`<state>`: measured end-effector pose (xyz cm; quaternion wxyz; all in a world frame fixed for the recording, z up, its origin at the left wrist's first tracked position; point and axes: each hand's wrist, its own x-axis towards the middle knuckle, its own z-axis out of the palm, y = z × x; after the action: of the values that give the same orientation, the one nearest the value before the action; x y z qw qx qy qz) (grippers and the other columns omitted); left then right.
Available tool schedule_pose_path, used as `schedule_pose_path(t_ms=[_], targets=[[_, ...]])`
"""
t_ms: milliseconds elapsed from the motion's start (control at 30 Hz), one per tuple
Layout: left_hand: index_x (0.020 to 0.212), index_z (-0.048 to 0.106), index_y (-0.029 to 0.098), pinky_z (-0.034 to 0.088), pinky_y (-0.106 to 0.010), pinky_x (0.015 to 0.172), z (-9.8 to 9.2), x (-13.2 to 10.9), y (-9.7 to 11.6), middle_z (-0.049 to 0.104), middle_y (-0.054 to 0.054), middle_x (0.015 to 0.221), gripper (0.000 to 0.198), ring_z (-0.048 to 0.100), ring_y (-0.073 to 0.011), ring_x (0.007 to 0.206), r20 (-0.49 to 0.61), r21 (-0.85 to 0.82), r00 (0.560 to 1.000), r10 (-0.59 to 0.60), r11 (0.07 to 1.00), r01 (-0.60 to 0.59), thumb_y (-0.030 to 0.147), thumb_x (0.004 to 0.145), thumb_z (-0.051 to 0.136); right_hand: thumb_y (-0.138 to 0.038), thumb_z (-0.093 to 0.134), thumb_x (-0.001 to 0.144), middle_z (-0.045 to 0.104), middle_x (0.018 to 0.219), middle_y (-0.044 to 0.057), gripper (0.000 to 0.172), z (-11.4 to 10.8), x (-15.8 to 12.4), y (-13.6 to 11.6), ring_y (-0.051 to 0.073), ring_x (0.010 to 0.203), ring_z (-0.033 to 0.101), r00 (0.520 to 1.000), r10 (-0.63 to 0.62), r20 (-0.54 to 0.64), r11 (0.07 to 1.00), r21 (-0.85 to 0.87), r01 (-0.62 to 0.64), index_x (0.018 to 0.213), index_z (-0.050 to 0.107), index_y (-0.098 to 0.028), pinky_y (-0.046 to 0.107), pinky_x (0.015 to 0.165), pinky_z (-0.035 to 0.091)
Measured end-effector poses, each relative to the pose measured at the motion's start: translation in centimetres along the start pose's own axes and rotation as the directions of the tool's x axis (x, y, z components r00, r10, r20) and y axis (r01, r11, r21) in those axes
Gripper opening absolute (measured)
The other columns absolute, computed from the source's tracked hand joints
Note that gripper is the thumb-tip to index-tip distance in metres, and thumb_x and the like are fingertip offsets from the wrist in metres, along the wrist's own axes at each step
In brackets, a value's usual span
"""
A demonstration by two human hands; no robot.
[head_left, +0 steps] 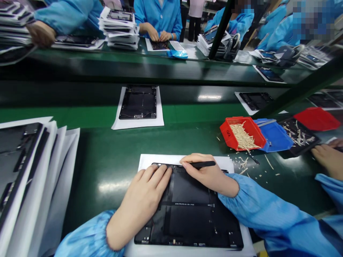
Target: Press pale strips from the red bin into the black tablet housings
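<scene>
The black tablet back housing (pixel 187 217) lay on a white paper sheet (pixel 152 161). The left hand (pixel 142 200) was spread flat across it, bracing it steadily, while the right hand (pixel 206 175) pinched a slim black tool (pixel 205 164) low over its top edge, a short, controlled grip. Wooden slivers (pixel 242 137) filled a red bin (pixel 253 123) on the green worktop (pixel 107 185); blue-sleeved co-workers (pixel 158 18) sat opposite.
</scene>
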<state>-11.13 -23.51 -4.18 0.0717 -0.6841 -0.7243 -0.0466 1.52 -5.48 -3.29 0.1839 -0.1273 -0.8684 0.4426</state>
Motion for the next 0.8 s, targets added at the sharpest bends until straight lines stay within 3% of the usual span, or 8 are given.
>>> schedule_pose_path(t_ms=[433, 567, 800], targets=[[0.127, 0.052, 0.011, 0.049, -0.038, 0.081, -0.1, 0.1, 0.1, 0.06, -0.01, 0.12, 0.042, 0.051, -0.0275, 0.105, 0.029, 0.017, 1.0, -0.002, 1.0, 0.002, 0.012, 0.085, 0.048, -0.018, 0.055, 0.087, 0.07, 0.078, 0.001, 0.014, 0.5, 0.3, -0.4, 0.013, 0.071, 0.064, 0.999, -0.05, 0.02, 0.999, 0.013, 0.05, 0.081, 0.068, -0.019, 0.024, 0.068, 0.049], [0.129, 0.051, 0.011, 0.048, -0.038, 0.082, 0.0, 0.1, 0.1, 0.059, -0.011, 0.123, 0.043, 0.05, -0.028, 0.108, 0.031, 0.016, 0.999, -0.005, 1.0, 0.004, 0.011, 0.086, 0.047, -0.021, 0.056, 0.086, 0.065, 0.064, 0.0, 0.02, 0.5, -0.1, -0.9, 0.012, 0.057, 0.057, 0.999, -0.022, -0.046, 0.999, -0.025, 0.021, 0.066, 0.062, -0.018, 0.023, 0.055, 0.045], [0.128, 0.05, 0.011, 0.048, -0.038, 0.081, 0.0, 0.0, 0.1, 0.059, -0.011, 0.122, 0.042, 0.05, -0.0275, 0.106, 0.028, 0.004, 1.0, -0.005, 1.0, 0.004, 0.011, 0.086, 0.047, -0.02, 0.056, 0.085, 0.064, 0.063, -0.001, 0.019, 0.6, 0.2, -0.6, 0.012, 0.057, 0.057, 0.992, -0.002, -0.127, 0.994, -0.107, -0.012, 0.067, 0.063, -0.018, 0.023, 0.057, 0.043]])
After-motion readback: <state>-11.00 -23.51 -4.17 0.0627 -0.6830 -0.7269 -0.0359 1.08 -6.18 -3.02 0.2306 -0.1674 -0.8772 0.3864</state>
